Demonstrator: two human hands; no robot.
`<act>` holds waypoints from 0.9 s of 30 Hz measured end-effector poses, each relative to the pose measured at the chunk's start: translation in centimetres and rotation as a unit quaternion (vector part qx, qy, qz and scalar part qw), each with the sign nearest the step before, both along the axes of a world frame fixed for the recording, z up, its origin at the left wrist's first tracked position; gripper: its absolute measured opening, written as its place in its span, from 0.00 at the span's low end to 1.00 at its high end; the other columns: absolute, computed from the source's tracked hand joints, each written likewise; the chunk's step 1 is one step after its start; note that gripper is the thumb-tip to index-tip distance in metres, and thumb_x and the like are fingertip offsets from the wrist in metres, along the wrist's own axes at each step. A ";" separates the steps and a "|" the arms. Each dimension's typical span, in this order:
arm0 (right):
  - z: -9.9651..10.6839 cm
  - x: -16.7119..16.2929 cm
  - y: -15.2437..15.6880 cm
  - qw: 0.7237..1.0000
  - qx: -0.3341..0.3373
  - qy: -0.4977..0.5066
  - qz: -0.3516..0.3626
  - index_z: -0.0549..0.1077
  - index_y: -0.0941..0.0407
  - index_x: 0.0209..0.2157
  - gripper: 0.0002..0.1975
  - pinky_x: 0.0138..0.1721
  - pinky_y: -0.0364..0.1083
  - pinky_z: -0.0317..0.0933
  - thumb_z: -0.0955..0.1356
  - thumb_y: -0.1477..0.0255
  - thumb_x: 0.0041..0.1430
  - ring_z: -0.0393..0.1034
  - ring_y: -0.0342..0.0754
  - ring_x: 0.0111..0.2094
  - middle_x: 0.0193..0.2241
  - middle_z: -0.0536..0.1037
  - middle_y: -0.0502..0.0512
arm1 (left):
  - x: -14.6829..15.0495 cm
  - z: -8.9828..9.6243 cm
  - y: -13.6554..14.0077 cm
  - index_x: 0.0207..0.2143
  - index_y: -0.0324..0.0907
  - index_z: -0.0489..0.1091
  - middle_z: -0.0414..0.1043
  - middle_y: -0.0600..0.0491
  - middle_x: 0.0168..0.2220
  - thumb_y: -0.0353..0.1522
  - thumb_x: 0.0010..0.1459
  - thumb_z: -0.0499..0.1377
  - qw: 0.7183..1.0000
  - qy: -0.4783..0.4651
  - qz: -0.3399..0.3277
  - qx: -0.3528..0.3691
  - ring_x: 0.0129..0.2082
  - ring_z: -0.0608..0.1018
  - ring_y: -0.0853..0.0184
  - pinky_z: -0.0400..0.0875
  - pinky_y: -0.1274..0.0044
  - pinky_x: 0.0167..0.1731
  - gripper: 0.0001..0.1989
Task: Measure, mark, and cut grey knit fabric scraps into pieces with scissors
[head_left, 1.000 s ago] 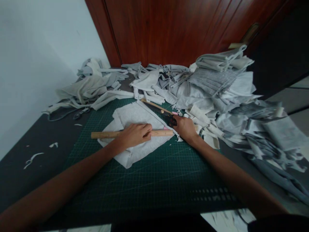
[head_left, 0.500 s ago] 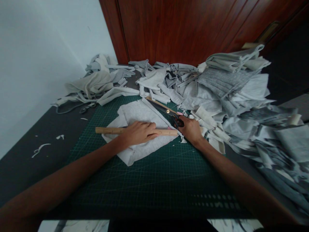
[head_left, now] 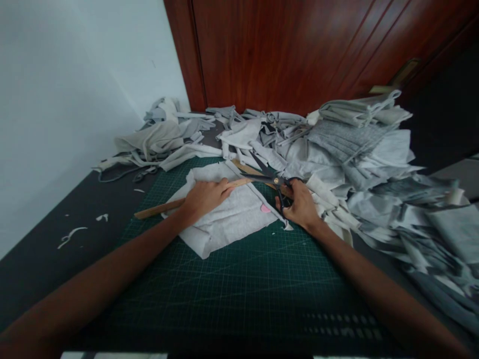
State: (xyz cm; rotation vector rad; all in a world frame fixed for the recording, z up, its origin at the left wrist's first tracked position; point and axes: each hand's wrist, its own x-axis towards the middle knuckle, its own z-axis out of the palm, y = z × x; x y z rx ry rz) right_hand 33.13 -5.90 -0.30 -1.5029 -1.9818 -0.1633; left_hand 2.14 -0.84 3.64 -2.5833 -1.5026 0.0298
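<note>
My left hand (head_left: 207,198) is closed around a wooden ruler (head_left: 157,209), which slants over a pale grey piece of cloth (head_left: 224,232). My right hand (head_left: 299,203) grips black scissors (head_left: 276,181) by their handles. Their blades stand apart and point left, close to the ruler's far end. A second wooden strip (head_left: 243,167) lies behind the cloth, partly under the scissors. Near the cloth's right edge shows a small pink mark or piece (head_left: 265,208), and a narrow strip runs along that edge.
A green cutting mat (head_left: 239,294) covers the dark table (head_left: 90,199). Heaped grey and white fabric scraps (head_left: 262,134) lie along the back, with a taller pile (head_left: 352,134) at the right. Behind stand a reddish wooden door (head_left: 269,55) and a white wall (head_left: 82,75).
The ruler has turned, its right end now higher and off the pink spot. The scissors have opened, and my right hand has shifted slightly right. The view has tilted a little.
</note>
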 end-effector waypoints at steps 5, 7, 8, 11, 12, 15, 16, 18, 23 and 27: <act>-0.2 -0.2 0.1 0.998 -0.021 -0.060 0.026 0.68 0.57 0.47 0.19 0.46 0.59 0.67 0.68 0.68 0.52 0.71 0.64 0.44 0.41 0.77 0.66 | -0.3 -0.4 0.2 0.56 0.43 0.76 0.84 0.41 0.38 0.44 0.76 0.45 0.999 -0.019 -0.026 -0.006 0.32 0.83 0.55 0.71 0.69 0.32 0.25; -0.3 -0.3 0.2 0.996 -0.038 -0.070 0.026 0.69 0.58 0.47 0.20 0.47 0.59 0.66 0.68 0.70 0.52 0.71 0.64 0.45 0.41 0.77 0.66 | -0.4 -0.8 0.3 0.56 0.43 0.76 0.84 0.41 0.37 0.44 0.76 0.46 0.999 -0.024 -0.033 -0.004 0.31 0.83 0.56 0.70 0.70 0.31 0.24; -0.4 -0.3 0.3 0.996 -0.045 -0.071 0.024 0.69 0.58 0.48 0.20 0.47 0.59 0.66 0.68 0.70 0.51 0.72 0.64 0.45 0.42 0.78 0.67 | -0.4 -0.9 0.4 0.56 0.43 0.76 0.84 0.41 0.37 0.44 0.76 0.46 0.999 -0.026 -0.035 -0.003 0.31 0.83 0.56 0.70 0.70 0.30 0.24; -0.6 -0.2 0.6 0.996 -0.055 -0.061 0.018 0.70 0.59 0.48 0.21 0.48 0.59 0.67 0.69 0.70 0.52 0.72 0.64 0.46 0.43 0.79 0.68 | -0.4 -1.1 0.4 0.55 0.42 0.76 0.83 0.42 0.35 0.44 0.75 0.47 0.999 -0.037 -0.035 0.005 0.29 0.82 0.56 0.68 0.70 0.29 0.23; -0.7 -0.2 0.6 0.996 -0.057 -0.059 0.018 0.70 0.59 0.48 0.21 0.48 0.59 0.67 0.69 0.69 0.52 0.73 0.64 0.46 0.43 0.79 0.68 | -0.5 -1.1 0.4 0.55 0.42 0.76 0.83 0.43 0.35 0.43 0.75 0.48 0.998 -0.042 -0.035 0.006 0.29 0.82 0.57 0.68 0.70 0.28 0.22; -0.7 -0.2 0.7 0.996 -0.060 -0.055 0.021 0.71 0.59 0.49 0.20 0.47 0.58 0.67 0.69 0.69 0.53 0.73 0.64 0.45 0.43 0.80 0.67 | -0.5 -1.0 0.4 0.56 0.45 0.76 0.83 0.45 0.34 0.42 0.74 0.49 0.998 -0.056 -0.042 0.001 0.28 0.81 0.58 0.67 0.71 0.27 0.20; -0.7 -0.2 0.7 0.997 -0.060 -0.054 0.023 0.71 0.59 0.49 0.20 0.47 0.58 0.67 0.69 0.70 0.53 0.73 0.64 0.45 0.42 0.80 0.67 | -0.6 -1.0 0.4 0.56 0.46 0.76 0.83 0.45 0.34 0.42 0.74 0.49 0.997 -0.059 -0.044 -0.001 0.27 0.81 0.58 0.66 0.71 0.27 0.20; -0.6 -0.2 0.6 0.996 -0.062 -0.052 0.025 0.71 0.58 0.49 0.20 0.47 0.58 0.67 0.69 0.70 0.53 0.73 0.64 0.45 0.42 0.80 0.66 | -0.7 -1.1 0.4 0.56 0.47 0.76 0.83 0.45 0.33 0.43 0.74 0.48 0.997 -0.062 -0.048 0.000 0.27 0.81 0.59 0.66 0.71 0.26 0.22; -0.6 -0.2 0.6 0.996 -0.072 -0.045 0.027 0.71 0.57 0.48 0.20 0.48 0.58 0.66 0.69 0.71 0.52 0.72 0.63 0.46 0.43 0.80 0.65 | -0.6 -1.4 0.4 0.55 0.45 0.77 0.82 0.45 0.31 0.44 0.75 0.46 0.997 -0.063 -0.052 -0.001 0.25 0.80 0.60 0.66 0.71 0.27 0.24; -0.4 -0.3 0.6 0.997 -0.073 -0.032 0.024 0.71 0.58 0.48 0.21 0.48 0.59 0.66 0.69 0.69 0.52 0.72 0.64 0.46 0.44 0.79 0.67 | -0.8 -0.7 0.9 0.53 0.42 0.76 0.81 0.44 0.33 0.43 0.75 0.45 0.999 -0.038 -0.024 0.005 0.27 0.79 0.58 0.66 0.70 0.29 0.23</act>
